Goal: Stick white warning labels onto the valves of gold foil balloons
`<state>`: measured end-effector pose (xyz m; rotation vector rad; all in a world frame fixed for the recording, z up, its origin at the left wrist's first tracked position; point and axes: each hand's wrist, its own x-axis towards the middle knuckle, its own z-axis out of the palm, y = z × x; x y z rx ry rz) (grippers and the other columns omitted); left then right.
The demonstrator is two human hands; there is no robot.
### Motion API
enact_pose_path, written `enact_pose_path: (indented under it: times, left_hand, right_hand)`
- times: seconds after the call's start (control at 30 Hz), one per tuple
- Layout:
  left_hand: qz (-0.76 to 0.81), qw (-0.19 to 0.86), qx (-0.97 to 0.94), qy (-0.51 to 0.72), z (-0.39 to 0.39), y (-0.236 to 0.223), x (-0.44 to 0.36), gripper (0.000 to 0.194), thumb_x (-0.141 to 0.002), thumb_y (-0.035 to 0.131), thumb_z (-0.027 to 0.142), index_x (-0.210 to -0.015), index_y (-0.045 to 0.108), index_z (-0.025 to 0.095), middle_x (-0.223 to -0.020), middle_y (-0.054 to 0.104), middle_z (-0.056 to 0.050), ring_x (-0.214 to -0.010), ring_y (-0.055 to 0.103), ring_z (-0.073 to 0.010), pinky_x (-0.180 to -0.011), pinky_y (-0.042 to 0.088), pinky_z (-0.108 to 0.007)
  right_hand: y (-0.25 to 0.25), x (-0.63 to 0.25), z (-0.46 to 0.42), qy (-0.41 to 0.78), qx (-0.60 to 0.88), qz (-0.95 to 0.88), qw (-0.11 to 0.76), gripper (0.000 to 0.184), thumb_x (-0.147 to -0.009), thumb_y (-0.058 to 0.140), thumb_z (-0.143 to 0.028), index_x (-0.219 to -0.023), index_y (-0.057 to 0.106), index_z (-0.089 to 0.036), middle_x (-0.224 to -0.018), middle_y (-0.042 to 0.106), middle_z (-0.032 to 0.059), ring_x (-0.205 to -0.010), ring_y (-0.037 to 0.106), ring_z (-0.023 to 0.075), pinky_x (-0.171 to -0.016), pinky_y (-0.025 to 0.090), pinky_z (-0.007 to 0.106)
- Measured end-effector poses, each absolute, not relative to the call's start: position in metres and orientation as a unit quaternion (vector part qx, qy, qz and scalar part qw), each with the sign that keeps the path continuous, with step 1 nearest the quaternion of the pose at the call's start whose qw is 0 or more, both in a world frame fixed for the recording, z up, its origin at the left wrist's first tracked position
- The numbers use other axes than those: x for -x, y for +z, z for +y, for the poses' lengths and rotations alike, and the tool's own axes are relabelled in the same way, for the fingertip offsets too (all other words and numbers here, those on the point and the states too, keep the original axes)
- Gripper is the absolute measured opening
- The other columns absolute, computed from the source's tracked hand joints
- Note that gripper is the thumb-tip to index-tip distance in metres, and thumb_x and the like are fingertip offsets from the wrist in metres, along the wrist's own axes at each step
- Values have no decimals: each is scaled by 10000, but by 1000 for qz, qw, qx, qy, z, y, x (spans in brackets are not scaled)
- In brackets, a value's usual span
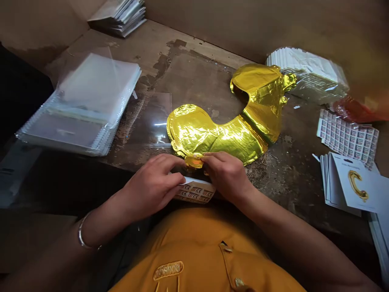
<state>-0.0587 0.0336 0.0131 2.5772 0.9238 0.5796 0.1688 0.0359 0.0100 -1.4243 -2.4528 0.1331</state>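
Across this stained, worn workbench, a tall pile of clear plastic sleeves sits at the left, and a loose sleeve lies flat and empty just beside it. A bundle of flat packets stands farther back. Near the bench's front edge, the left hand curves over a strip of small printed labels, its fingers reaching toward a foil tab. Whether those fingers actually grip anything, I cannot tell. The right hand sits close against it, pinching that tab, so the hands work together with almost no gap. The tab belongs to a gold foil balloon, which lies flat, curved and unsleeved on the bench, with a small part of its edge under the hands. Farther right are a white stack in plastic, a sheet of printed labels, and a fanned pile of white header cards, the top one printed with a gold letter C.
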Motion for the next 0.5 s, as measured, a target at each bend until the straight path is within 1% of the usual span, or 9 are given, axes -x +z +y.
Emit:
enact_pose_path:
  times: [0.07, 0.1, 0.13, 0.2, 0.27, 0.3, 0.4, 0.5]
  left_hand:
    - [341, 152, -907, 194, 34, 17, 57, 144, -878, 538, 230, -827, 665, 182, -1076, 592, -105, -1017, 549, -257, -870, 475, -425]
    - [345, 141, -908, 190, 35, 18, 56, 149, -875, 541, 237, -817, 668, 186, -1069, 588, -108, -1010, 547, -266, -858, 475, -436]
    - [346, 132, -909, 188, 36, 20, 55, 151, -872, 544, 243, -807, 669, 189, -1088, 582, -111, -1027, 541, -278, -867, 471, -451]
    - [344, 122, -912, 189, 39, 22, 53, 150, -869, 546, 241, -802, 671, 192, -1196, 551, -118, -1121, 507, -301, -936, 443, -483]
    - [339, 122, -913, 190, 41, 24, 51, 144, -869, 545, 230, -807, 668, 189, -1309, 499, -116, -1210, 461, -308, -1010, 401, -496]
    - [336, 124, -914, 189, 42, 25, 50, 142, -871, 541, 224, -814, 667, 188, -1350, 476, -113, -1240, 443, -306, -1038, 383, -496]
    - [313, 129, -923, 182, 46, 28, 45, 155, -882, 524, 214, -809, 658, 185, -1381, 473, -102, -1262, 443, -285, -1074, 365, -484]
    - [260, 141, -942, 156, 51, 28, 37, 157, -885, 518, 201, -803, 650, 181, -1362, 515, -94, -1257, 466, -264, -1095, 362, -452]
  right_hand:
    - [16, -170, 44, 93, 545, -815, 171, 142, -821, 564, -156, -760, 692, -153, -742, 691, 59, -670, 609, 156, -625, 470, 281]
    - [19, -172, 49, 126, 567, -794, 179, 120, -797, 599, -175, -699, 668, -166, -672, 651, 22, -617, 567, 129, -592, 433, 260]
    - [21, -173, 54, 166, 582, -774, 185, 148, -783, 626, -209, -640, 634, -171, -607, 597, -10, -572, 517, 106, -561, 395, 243]
    - [26, -177, 64, 256, 596, -737, 193, 304, -792, 638, -319, -543, 543, -172, -507, 447, -53, -503, 397, 73, -499, 313, 225]
    - [28, -181, 74, 333, 595, -706, 193, 430, -829, 579, -433, -504, 473, -173, -483, 323, -64, -484, 305, 65, -467, 249, 226]
    - [29, -183, 77, 361, 592, -694, 191, 452, -846, 542, -462, -506, 466, -174, -489, 299, -63, -487, 288, 66, -463, 238, 227]
    - [29, -187, 85, 426, 587, -665, 177, 425, -844, 515, -476, -548, 513, -171, -504, 324, -57, -490, 298, 70, -457, 236, 228]
    - [26, -186, 87, 459, 573, -655, 180, 314, -800, 571, -422, -617, 574, -167, -533, 417, -49, -500, 351, 78, -469, 271, 230]
